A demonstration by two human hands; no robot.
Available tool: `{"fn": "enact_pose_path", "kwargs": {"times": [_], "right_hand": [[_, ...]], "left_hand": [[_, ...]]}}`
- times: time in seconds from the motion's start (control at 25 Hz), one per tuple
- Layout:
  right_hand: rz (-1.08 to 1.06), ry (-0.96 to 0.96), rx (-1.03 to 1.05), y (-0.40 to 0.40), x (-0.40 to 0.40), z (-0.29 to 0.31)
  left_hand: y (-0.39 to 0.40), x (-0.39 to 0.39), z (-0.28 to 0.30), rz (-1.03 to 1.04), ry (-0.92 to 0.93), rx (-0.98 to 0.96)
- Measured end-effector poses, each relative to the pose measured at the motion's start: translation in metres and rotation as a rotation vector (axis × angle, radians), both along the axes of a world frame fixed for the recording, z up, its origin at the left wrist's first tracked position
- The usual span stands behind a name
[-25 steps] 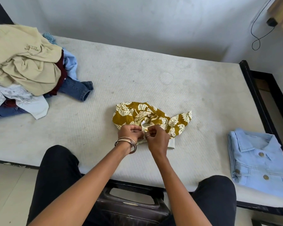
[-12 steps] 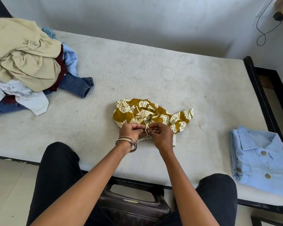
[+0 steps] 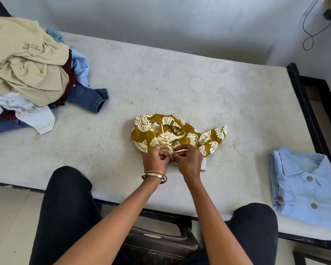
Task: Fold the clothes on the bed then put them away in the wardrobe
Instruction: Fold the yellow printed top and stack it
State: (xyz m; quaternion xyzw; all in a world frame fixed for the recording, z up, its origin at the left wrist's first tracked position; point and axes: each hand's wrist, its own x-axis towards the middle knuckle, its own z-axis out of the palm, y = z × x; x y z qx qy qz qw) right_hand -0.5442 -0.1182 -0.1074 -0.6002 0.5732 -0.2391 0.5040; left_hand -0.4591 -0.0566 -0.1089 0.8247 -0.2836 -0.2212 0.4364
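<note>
A mustard garment with a cream leaf print (image 3: 172,131) lies bunched in the middle of the white mattress (image 3: 161,83). My left hand (image 3: 155,159) and my right hand (image 3: 188,159) meet at its near edge, and both pinch the fabric there with curled fingers. A cream strip of the garment shows under my right hand. A folded light blue denim shirt (image 3: 306,186) rests at the mattress's right end. A heap of unfolded clothes (image 3: 29,73) is piled at the far left, with a beige top uppermost and jeans beneath.
The bed's black frame (image 3: 310,104) runs along the right side and near edge. I sit on a dark plastic stool (image 3: 157,243) between my knees. A black cable (image 3: 310,33) hangs on the wall at the upper right.
My hands stay together at the garment's near edge, with small finger movements on the fabric. The camera view has shifted slightly; the garment keeps its place.
</note>
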Motion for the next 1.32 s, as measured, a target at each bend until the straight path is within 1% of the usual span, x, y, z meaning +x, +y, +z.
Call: {"fn": "enact_pose_path", "kwargs": {"times": [0.12, 0.2, 0.24, 0.36, 0.4, 0.44, 0.52, 0.56, 0.6, 0.64, 0.68, 0.72, 0.76, 0.8, 0.84, 0.88, 0.92, 0.96, 1.0, 1.08, 1.12, 1.16, 1.2, 1.28, 1.32], "right_hand": [[-0.005, -0.011, -0.133, 0.007, 0.001, -0.001], [0.039, -0.037, -0.192, 0.008, 0.001, -0.003], [0.08, -0.034, -0.215, 0.007, 0.0, -0.004], [0.202, -0.034, -0.235, 0.0, -0.006, -0.007], [0.223, -0.059, -0.216, -0.003, -0.007, -0.006], [0.246, -0.095, -0.183, -0.006, -0.009, -0.004], [0.338, -0.113, -0.079, -0.013, -0.011, 0.003], [0.412, -0.064, -0.044, -0.017, -0.012, 0.008], [0.477, 0.012, -0.05, -0.022, -0.011, 0.011], [0.509, 0.108, -0.098, -0.027, -0.01, 0.015], [0.501, 0.16, -0.145, -0.032, -0.008, 0.022], [0.459, 0.16, -0.155, -0.039, -0.004, 0.031], [0.403, 0.095, -0.127, -0.046, 0.0, 0.044], [0.354, 0.016, -0.082, -0.054, 0.005, 0.059], [0.342, -0.071, -0.046, -0.062, 0.009, 0.077], [0.358, -0.159, -0.018, -0.07, 0.015, 0.097], [0.379, -0.247, 0.0, -0.079, 0.023, 0.115], [0.377, -0.324, 0.004, -0.09, 0.034, 0.133], [0.334, -0.393, -0.014, -0.102, 0.047, 0.148], [0.183, -0.521, -0.083, -0.136, 0.078, 0.164], [0.128, -0.546, -0.142, -0.154, 0.091, 0.163], [0.118, -0.53, -0.198, -0.17, 0.101, 0.156], [0.167, -0.447, -0.245, -0.183, 0.106, 0.138], [0.323, -0.177, -0.281, -0.189, 0.104, 0.087], [0.364, -0.04, -0.247, -0.181, 0.096, 0.057]], "left_hand": [[-0.004, -0.002, 0.001, 0.061, -0.022, 0.029], [-0.006, 0.001, 0.006, 0.13, 0.057, 0.076], [-0.007, 0.006, 0.009, 0.156, 0.15, 0.084], [-0.011, 0.021, 0.02, 0.194, 0.561, 0.004], [-0.012, 0.026, 0.023, 0.172, 0.656, -0.008], [-0.013, 0.03, 0.027, 0.127, 0.702, -0.006], [-0.015, 0.035, 0.026, 0.002, 0.629, 0.0], [-0.016, 0.037, 0.024, -0.062, 0.545, -0.004], [-0.016, 0.038, 0.021, -0.129, 0.459, -0.013], [-0.015, 0.041, 0.019, -0.214, 0.379, -0.024], [-0.013, 0.045, 0.016, -0.32, 0.342, -0.035], [-0.01, 0.05, 0.014, -0.42, 0.309, -0.011], [-0.007, 0.057, 0.011, -0.51, 0.244, 0.041], [-0.005, 0.065, 0.008, -0.572, 0.103, 0.152], [-0.003, 0.075, 0.005, -0.611, -0.085, 0.274], [-0.002, 0.084, 0.002, -0.615, -0.222, 0.398], [-0.001, 0.094, -0.001, -0.587, -0.32, 0.487], [-0.001, 0.104, -0.001, -0.535, -0.35, 0.537], [-0.002, 0.113, -0.003, -0.462, -0.353, 0.535], [-0.006, 0.131, -0.009, -0.3, -0.316, 0.436], [-0.006, 0.138, -0.012, -0.203, -0.276, 0.366], [-0.006, 0.144, -0.014, -0.103, -0.224, 0.298], [-0.006, 0.146, -0.015, -0.004, -0.168, 0.236], [-0.004, 0.149, -0.021, 0.125, -0.096, 0.154], [-0.002, 0.149, -0.026, 0.164, -0.079, 0.136]]}}
